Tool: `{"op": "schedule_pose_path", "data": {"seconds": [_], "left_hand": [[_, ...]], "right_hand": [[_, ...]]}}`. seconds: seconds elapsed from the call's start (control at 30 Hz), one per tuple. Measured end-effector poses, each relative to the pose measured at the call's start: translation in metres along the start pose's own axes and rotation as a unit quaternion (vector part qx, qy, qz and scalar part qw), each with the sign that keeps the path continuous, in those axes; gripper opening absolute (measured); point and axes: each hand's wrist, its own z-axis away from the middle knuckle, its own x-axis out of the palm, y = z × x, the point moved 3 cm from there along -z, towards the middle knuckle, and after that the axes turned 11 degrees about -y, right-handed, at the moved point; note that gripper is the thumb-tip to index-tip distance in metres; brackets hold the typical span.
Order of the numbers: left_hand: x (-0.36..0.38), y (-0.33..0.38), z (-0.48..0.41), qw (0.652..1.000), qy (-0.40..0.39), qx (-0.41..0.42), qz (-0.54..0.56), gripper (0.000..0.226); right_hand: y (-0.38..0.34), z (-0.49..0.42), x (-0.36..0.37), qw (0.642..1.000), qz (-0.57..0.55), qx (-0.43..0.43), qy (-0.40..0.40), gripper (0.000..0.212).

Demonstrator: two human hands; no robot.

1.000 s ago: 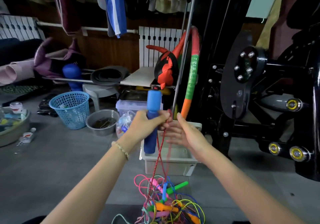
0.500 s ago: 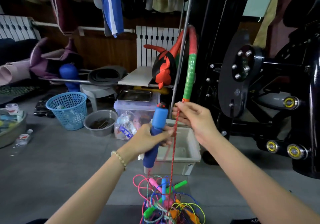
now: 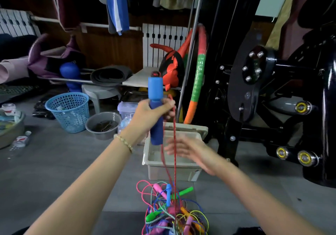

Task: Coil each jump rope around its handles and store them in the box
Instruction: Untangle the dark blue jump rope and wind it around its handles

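Left hand (image 3: 149, 114) wrapped round upright blue handle (image 3: 155, 89), above grey box (image 3: 171, 171). Red rope (image 3: 175, 153) hangs to near tangled rope pile (image 3: 169, 211). Right hand (image 3: 189, 147) blurred, fingers straight, beside rope.

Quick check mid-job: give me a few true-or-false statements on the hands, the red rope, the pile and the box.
1. The left hand grips the blue handle upright. True.
2. The right hand pinches the red rope. False: its fingers are straight and open; it is blurred, lower than the left hand.
3. The red rope hangs from the left hand down to the tangled pile. True.
4. The pile lies inside the box. False: it lies on the floor, on the near side of the box.
5. The blue basket stands right of the box. False: it stands to its left.
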Motion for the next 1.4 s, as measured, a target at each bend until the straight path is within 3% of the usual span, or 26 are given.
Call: {"op": "schedule_pose_path", "data": {"seconds": [0.07,0.17,0.23,0.4,0.5,0.57,0.7,0.77,0.83,0.93,1.03,1.1,1.2,1.3,1.4], "left_hand": [[-0.009,0.011,-0.008,0.999,0.032,0.019,0.014,0.009],[-0.017,0.014,-0.010,0.995,0.076,0.030,0.049,0.008],[-0.015,0.003,-0.002,0.997,0.078,0.008,0.003,0.013],[0.014,-0.074,0.036,0.987,-0.082,-0.119,-0.075,0.007],[0.015,-0.098,0.043,0.988,-0.078,-0.125,-0.051,0.006],[0.013,-0.095,0.039,0.991,-0.063,-0.115,-0.040,0.011],[0.017,-0.066,0.026,0.995,-0.057,-0.076,-0.016,0.010],[0.016,-0.047,0.017,0.998,-0.039,-0.051,0.010,0.013],[0.014,-0.031,0.008,0.998,-0.032,-0.031,0.034,0.012],[0.012,-0.015,-0.001,0.999,-0.022,-0.010,0.031,0.009],[0.001,-0.027,0.000,0.999,-0.004,-0.034,0.038,0.013],[-0.008,-0.049,0.011,0.994,-0.001,-0.088,-0.065,0.031],[-0.006,-0.090,0.042,0.974,-0.038,-0.158,-0.159,0.036],[0.007,-0.127,0.065,0.970,-0.077,-0.200,-0.118,0.023],[0.011,-0.145,0.064,0.976,-0.054,-0.192,-0.087,0.015]], "right_hand": [[0.014,0.006,0.005,0.997,0.070,0.014,-0.026,0.022],[0.003,0.004,-0.004,0.998,0.035,-0.033,0.049,0.019],[-0.014,-0.002,-0.011,0.991,0.028,-0.081,0.100,0.018],[-0.053,-0.013,-0.014,0.971,-0.010,-0.157,0.177,0.016],[-0.061,-0.014,-0.018,0.962,-0.027,-0.170,0.214,0.016],[-0.055,-0.013,-0.021,0.965,-0.018,-0.160,0.209,0.020],[-0.009,-0.013,-0.015,0.990,-0.081,-0.081,0.086,0.047],[0.019,-0.006,-0.007,0.992,-0.106,-0.052,0.031,0.042],[0.039,0.001,0.001,0.999,-0.040,-0.018,0.009,0.023],[0.055,0.001,0.001,0.998,0.045,-0.005,0.043,0.015],[0.048,-0.003,-0.003,0.995,0.020,-0.029,0.094,0.015],[0.035,-0.004,-0.007,0.990,-0.002,-0.060,0.127,0.014],[0.014,-0.006,-0.017,0.977,-0.052,-0.110,0.177,0.015],[-0.004,-0.007,-0.020,0.968,-0.077,-0.145,0.188,0.016],[-0.012,-0.008,-0.014,0.971,-0.064,-0.153,0.174,0.016]]}}
